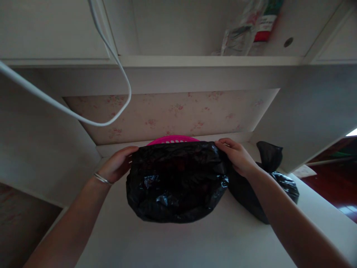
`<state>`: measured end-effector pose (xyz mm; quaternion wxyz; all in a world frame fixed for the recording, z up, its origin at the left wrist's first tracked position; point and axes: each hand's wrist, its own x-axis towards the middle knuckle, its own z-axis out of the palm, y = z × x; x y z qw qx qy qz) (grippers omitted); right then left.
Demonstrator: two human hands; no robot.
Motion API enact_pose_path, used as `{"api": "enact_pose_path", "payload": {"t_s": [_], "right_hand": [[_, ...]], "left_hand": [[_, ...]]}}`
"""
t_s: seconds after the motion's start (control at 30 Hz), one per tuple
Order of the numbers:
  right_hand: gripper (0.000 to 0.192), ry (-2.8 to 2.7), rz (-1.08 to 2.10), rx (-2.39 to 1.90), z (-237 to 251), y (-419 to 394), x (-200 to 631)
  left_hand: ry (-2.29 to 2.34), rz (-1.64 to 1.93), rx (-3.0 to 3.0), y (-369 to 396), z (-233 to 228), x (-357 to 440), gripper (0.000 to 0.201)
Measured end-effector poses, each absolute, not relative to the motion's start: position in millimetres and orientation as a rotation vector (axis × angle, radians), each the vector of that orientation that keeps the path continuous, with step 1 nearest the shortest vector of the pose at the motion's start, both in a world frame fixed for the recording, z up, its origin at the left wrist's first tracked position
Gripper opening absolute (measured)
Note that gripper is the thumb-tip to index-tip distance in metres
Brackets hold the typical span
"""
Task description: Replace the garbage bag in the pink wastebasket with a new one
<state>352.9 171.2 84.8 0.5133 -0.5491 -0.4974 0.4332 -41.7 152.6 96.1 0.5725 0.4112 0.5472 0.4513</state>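
Observation:
A black plastic garbage bag is spread open in front of me, its mouth facing up toward me. My left hand grips the bag's far left corner, thumb and fingers closed on the film. At the far right corner, my right hand pinches the same rim. Behind the bag shows the upper edge of a bright pink basket with slots; the black film hides the rest of it. Beside my right forearm sits another black bag, its top knotted.
A white cable hangs in the upper left. Above is a white shelf holding clear packaging and a red and green package. Floral wallpaper lines the back. The white surface ends at the right over a reddish floor.

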Motion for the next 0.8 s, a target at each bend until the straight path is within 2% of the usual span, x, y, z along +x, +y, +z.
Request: {"api": "enact_pose_path", "payload": {"t_s": [0.17, 0.23, 0.33, 0.43, 0.67, 0.8], "right_hand": [[0.032, -1.163, 1.162, -1.255, 82, 204, 340], [0.029, -1.172, 1.207, -1.26, 82, 212, 336], [0.035, -1.199, 1.289, -1.279, 84, 217, 332], [0.026, -1.217, 1.339, -1.285, 88, 218, 331], [0.04, -1.327, 1.223, -1.142, 93, 225, 332], [0.036, -1.243, 1.225, -1.092, 92, 241, 322]], "left_hand": [[1.194, 0.972, 0.843, 170, 93, -27, 0.015], [1.177, 0.965, 0.812, 174, 90, -26, 0.016], [1.193, 0.962, 0.782, 176, 87, -35, 0.022], [1.208, 0.919, 0.79, 175, 87, -49, 0.022], [1.065, 1.137, 0.909, 178, 98, -60, 0.009], [1.072, 1.11, 0.841, 193, 97, -39, 0.021]]}}
